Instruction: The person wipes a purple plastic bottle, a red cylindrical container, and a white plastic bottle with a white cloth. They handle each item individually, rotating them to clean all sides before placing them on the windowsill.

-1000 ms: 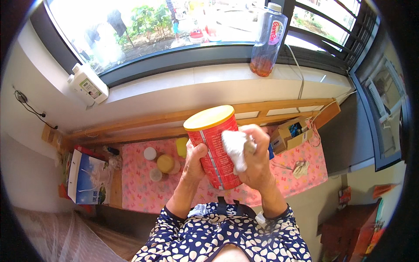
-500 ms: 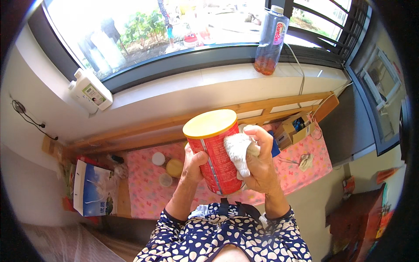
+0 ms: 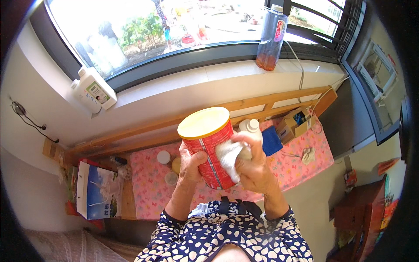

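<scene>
Pink cloth (image 3: 283,169) spreads below the fingers. Red can (image 3: 207,149), tilted, clear of the cloth; the person's left hand (image 3: 190,164) has its fingers curled around the can's left side, thumb on the front. White bottle (image 3: 253,130) just beyond the right hand (image 3: 253,168). White rag (image 3: 229,156) bunched, pinched in the right fingers, against the can's right side.
</scene>
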Motion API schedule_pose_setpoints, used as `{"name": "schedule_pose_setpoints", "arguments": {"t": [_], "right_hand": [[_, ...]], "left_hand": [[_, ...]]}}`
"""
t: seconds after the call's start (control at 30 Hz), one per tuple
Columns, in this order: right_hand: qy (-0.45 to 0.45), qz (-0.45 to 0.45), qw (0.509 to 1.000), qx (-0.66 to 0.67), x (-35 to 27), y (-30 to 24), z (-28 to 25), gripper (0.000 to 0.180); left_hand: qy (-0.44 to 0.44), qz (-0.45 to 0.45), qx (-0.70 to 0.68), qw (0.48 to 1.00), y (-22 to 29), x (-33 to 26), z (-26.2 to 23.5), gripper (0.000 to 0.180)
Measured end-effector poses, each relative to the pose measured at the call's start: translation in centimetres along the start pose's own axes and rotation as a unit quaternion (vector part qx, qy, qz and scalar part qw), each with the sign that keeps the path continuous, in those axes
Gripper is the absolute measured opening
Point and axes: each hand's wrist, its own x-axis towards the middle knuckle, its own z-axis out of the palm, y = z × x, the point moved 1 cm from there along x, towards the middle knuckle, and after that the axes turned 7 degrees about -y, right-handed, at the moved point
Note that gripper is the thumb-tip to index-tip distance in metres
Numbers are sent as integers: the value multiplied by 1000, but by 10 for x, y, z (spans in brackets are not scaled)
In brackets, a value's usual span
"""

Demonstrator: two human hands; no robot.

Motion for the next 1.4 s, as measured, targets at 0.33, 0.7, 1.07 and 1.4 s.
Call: {"name": "schedule_pose_setpoints", "arguments": {"t": [0.33,0.7,1.07,1.4], "right_hand": [[59,53,997,21,-6,1,13,24],[-51,29,996,-66,-14,-16,12,23],[91,74,987,106,5,7,8,23],[-48,-3,999,-1,-26,-7,1,12]], "left_hand": [[2,10,65,998,-2,-8,-5,84],[50,14,20,998,-4,-4,-1,79],[34,13,22,999,-7,-2,7,77],[33,-7,-77,996,-8,0,-2,63]]}}
